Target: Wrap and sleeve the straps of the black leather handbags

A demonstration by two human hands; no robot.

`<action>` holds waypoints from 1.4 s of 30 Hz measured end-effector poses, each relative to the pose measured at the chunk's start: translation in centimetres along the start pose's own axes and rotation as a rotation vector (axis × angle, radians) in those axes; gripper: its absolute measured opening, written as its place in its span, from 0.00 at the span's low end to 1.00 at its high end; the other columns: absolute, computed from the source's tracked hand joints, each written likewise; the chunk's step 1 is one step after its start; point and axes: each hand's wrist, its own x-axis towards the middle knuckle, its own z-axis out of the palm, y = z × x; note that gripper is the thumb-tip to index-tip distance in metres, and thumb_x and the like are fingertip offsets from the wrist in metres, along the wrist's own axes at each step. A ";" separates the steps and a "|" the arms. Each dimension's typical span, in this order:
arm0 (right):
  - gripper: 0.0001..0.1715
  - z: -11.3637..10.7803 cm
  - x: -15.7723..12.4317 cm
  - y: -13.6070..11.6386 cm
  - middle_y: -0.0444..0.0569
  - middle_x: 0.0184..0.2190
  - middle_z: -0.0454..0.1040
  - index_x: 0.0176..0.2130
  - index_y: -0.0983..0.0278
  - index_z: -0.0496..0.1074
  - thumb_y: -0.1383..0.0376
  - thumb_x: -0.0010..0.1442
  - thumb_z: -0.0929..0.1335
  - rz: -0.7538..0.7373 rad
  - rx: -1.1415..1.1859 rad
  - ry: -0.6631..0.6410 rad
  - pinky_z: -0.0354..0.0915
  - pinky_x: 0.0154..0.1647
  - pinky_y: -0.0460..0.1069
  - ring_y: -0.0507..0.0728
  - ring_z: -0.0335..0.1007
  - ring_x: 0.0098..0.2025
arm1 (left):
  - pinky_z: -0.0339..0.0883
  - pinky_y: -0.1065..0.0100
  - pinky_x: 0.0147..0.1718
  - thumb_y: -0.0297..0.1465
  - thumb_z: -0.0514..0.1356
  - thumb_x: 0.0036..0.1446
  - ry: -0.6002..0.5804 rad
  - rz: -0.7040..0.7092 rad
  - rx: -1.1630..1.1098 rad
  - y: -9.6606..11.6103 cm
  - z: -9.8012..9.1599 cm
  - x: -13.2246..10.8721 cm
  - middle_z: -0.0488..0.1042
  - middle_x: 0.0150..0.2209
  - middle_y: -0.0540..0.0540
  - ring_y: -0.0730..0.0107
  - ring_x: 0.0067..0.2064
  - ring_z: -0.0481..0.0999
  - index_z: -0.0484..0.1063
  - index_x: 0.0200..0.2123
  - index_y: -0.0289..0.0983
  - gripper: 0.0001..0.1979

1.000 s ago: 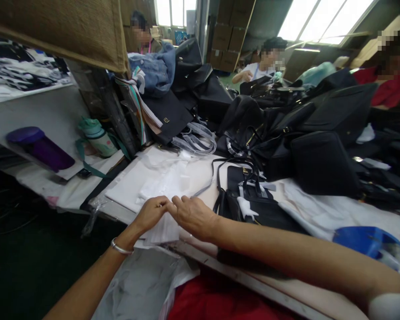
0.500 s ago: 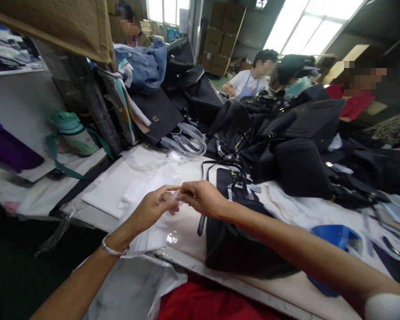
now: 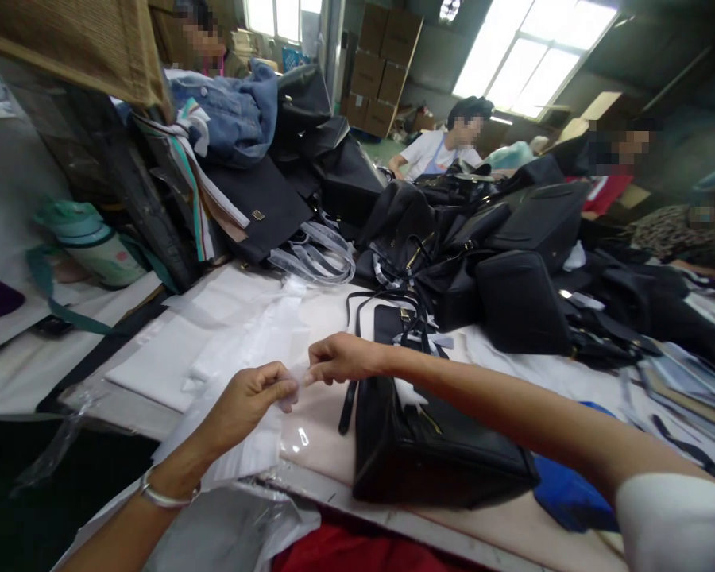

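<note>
Between my hands is a small, thin translucent sheet [image 3: 299,373], possibly plastic film. My left hand [image 3: 250,401], with a silver bangle at the wrist, pinches one side of it between thumb and fingers. The other side is in the closed fingers of my right hand [image 3: 342,357]. Under my right forearm a black handbag [image 3: 441,469] lies on the table, its thin handles and gold buckle toward the far side; the forearm hides part of it. White translucent sheets [image 3: 244,342] lie in a layer beneath and beyond my left hand.
A large heap of black bags [image 3: 512,222] covers the table's far side, with a denim item [image 3: 232,111] on its left. A blue object [image 3: 572,492] lies right of the handbag. A teal bottle [image 3: 95,238] stands at left. Several people work beyond the heap.
My hands have come slightly lower and left in view, and drawn a little apart with the translucent sheet between them. The view has shifted, showing more of the handbag.
</note>
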 end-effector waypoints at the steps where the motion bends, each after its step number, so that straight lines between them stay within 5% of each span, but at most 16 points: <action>1: 0.12 -0.2 0.0 0.9 0.42 0.27 0.73 0.35 0.66 0.70 0.58 0.58 0.68 -0.004 -0.123 -0.022 0.55 0.27 0.42 0.48 0.66 0.27 | 0.64 0.68 0.35 0.38 0.58 0.59 0.005 -0.001 0.027 -0.5 0.0 0.1 0.74 0.26 0.51 0.68 0.31 0.74 0.71 0.27 0.38 0.11; 7: 0.12 0.8 0.2 5.8 0.52 0.37 0.76 0.40 0.64 0.74 0.68 0.53 0.68 -0.151 -0.859 -0.201 0.60 0.34 0.48 0.58 0.70 0.40 | 0.64 0.67 0.36 0.39 0.55 0.61 0.023 -0.010 0.090 -1.8 -0.2 0.5 0.75 0.27 0.50 0.67 0.31 0.75 0.71 0.27 0.37 0.14; 12: 0.07 2.1 1.5 7.2 0.55 0.35 0.76 0.34 0.66 0.74 0.69 0.53 0.66 -0.254 -0.990 -0.194 0.61 0.36 0.51 0.61 0.70 0.39 | 0.65 0.66 0.36 0.39 0.54 0.61 -0.006 -0.047 0.003 -1.6 0.0 1.1 0.77 0.30 0.48 0.65 0.31 0.76 0.71 0.29 0.36 0.14; 16: 0.06 0.9 1.0 6.6 0.52 0.33 0.76 0.34 0.66 0.72 0.66 0.56 0.67 -0.246 -0.917 -0.163 0.60 0.34 0.49 0.58 0.71 0.37 | 0.65 0.65 0.37 0.38 0.57 0.59 0.001 -0.069 -0.092 -2.1 -0.2 1.4 0.78 0.30 0.46 0.65 0.31 0.76 0.71 0.29 0.36 0.13; 25: 0.08 -4.6 -5.4 2.7 0.44 0.28 0.74 0.40 0.64 0.67 0.63 0.61 0.64 -0.077 -0.248 0.121 0.56 0.29 0.43 0.49 0.66 0.28 | 0.63 0.66 0.41 0.37 0.62 0.54 0.074 -0.059 -0.159 -2.5 -1.1 1.6 0.78 0.30 0.45 0.64 0.36 0.76 0.73 0.29 0.34 0.10; 30: 0.08 -4.7 -5.7 1.9 0.43 0.26 0.72 0.39 0.64 0.68 0.63 0.61 0.64 -0.071 -0.246 0.280 0.53 0.29 0.43 0.49 0.63 0.27 | 0.63 0.67 0.40 0.36 0.63 0.54 0.075 -0.045 -0.166 -2.6 -0.9 1.7 0.78 0.31 0.46 0.64 0.36 0.75 0.72 0.29 0.34 0.10; 42: 0.10 -4.0 -5.2 1.7 0.43 0.25 0.69 0.41 0.63 0.70 0.61 0.60 0.64 -0.035 -0.372 0.321 0.50 0.28 0.44 0.49 0.61 0.25 | 0.63 0.65 0.41 0.35 0.63 0.55 0.101 -0.014 -0.165 -3.0 -1.0 1.6 0.79 0.31 0.46 0.65 0.36 0.76 0.68 0.29 0.36 0.10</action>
